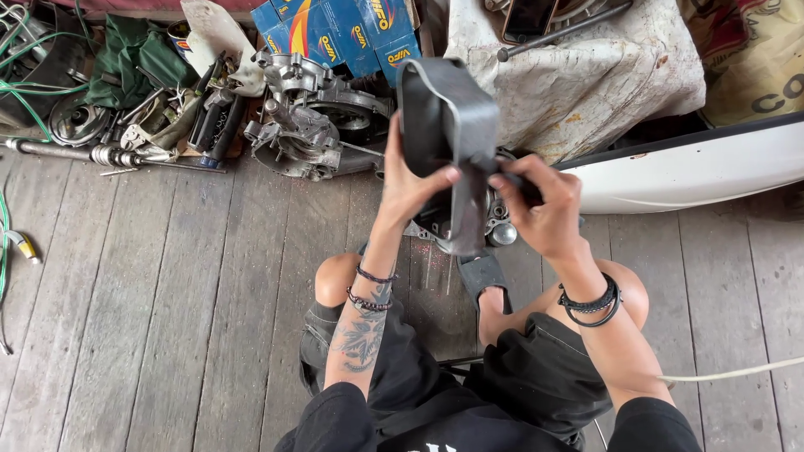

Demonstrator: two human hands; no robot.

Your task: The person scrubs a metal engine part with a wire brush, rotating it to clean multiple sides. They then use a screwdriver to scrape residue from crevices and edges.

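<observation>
Both forearms raised, left hand [409, 186] and right hand [540, 209] in closed grip.

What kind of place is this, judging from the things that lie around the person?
Probably a small engine or motorcycle repair workshop. A metal engine casing and scattered tools lie on the bare wooden floor, with blue parts boxes behind. Both hands, left hand and right hand, hold a dark rubber strip.

— Where does the rubber strip [448, 117] sit?
— Between both hands: left hand [410, 188] on its left, right hand [544, 209] on its right.
— And around the grip?
— Engine casing [306, 117] to the left, cloth-covered heap [578, 75] behind right, a metal part [498, 222] directly beneath.
</observation>
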